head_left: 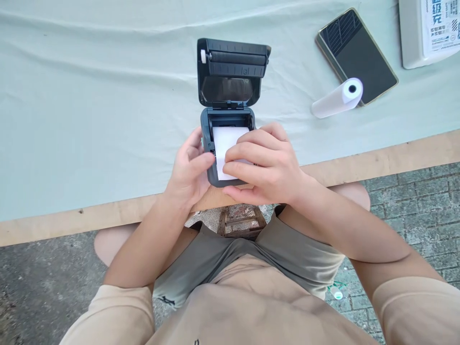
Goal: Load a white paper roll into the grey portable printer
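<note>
A small dark portable label printer is held near the table's front edge, its lid swung up and tilted back. My left hand grips the printer's left side, with the thumb at its rim. White printer paper lies in the compartment and reaches over the front rim. Over the paper, my right hand has its bent fingers resting on it, covering the printer's right side. My right thumb is low, by the printer's front right corner. What lies under those fingertips is hidden.
To the right, a white paper roll with a dark core lies against a dark-screened phone. A white box with a printed label stands at the far right corner. Pale cloth covers the wooden table, with its bare edge nearest me.
</note>
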The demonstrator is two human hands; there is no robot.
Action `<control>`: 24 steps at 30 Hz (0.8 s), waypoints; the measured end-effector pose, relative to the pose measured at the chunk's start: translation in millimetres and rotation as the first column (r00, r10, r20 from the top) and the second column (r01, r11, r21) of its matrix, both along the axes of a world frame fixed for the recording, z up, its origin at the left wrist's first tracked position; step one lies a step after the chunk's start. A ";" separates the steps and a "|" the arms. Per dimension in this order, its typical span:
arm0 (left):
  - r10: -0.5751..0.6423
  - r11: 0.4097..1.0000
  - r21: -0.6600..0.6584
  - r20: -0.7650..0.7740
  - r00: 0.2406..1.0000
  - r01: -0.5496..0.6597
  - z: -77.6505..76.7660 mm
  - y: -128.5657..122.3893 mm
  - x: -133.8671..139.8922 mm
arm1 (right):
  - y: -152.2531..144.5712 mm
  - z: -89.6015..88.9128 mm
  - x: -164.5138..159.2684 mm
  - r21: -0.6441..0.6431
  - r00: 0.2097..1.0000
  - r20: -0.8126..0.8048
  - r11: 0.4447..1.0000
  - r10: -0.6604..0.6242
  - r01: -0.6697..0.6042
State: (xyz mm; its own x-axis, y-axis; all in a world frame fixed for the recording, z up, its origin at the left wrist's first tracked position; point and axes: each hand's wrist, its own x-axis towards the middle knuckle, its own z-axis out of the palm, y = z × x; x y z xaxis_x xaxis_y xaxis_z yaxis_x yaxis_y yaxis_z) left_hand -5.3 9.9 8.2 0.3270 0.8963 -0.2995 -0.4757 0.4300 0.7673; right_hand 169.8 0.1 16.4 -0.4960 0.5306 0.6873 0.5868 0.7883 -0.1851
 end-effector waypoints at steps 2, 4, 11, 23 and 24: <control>-0.003 0.999 0.045 -0.041 0.999 0.005 -3.5 -0.3 -1.5 | 0.7 -1.3 -0.3 -0.007 1.000 -0.016 1.000 0.005 -0.006; -0.011 0.998 0.068 -0.061 0.998 0.015 -4.7 -0.5 -1.6 | 1.9 -2.0 -0.4 -0.020 0.999 -0.051 1.000 0.013 -0.014; 0.004 0.996 0.085 -0.072 0.997 0.002 -3.7 -0.9 0.2 | 12.8 2.8 11.6 -0.081 0.985 -0.161 0.996 -0.058 0.045; 0.001 0.998 0.060 -0.096 0.995 0.005 -4.1 -0.9 -0.9 | 31.4 8.6 20.5 -0.424 0.863 -0.458 0.905 -0.212 -0.003; 0.002 0.999 0.051 -0.092 0.996 0.002 -3.5 -0.8 -0.5 | 32.2 8.3 19.5 -0.449 0.860 -0.473 0.892 -0.193 -0.046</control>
State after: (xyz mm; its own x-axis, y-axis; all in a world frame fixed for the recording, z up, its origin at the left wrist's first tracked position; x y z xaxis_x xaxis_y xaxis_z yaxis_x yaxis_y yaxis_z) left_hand -5.9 9.1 4.6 0.3001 0.9113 -0.2820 -0.4023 0.3890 0.8287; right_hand 189.4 32.3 24.7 -0.1013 0.8497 0.5174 0.3741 0.5144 -0.7716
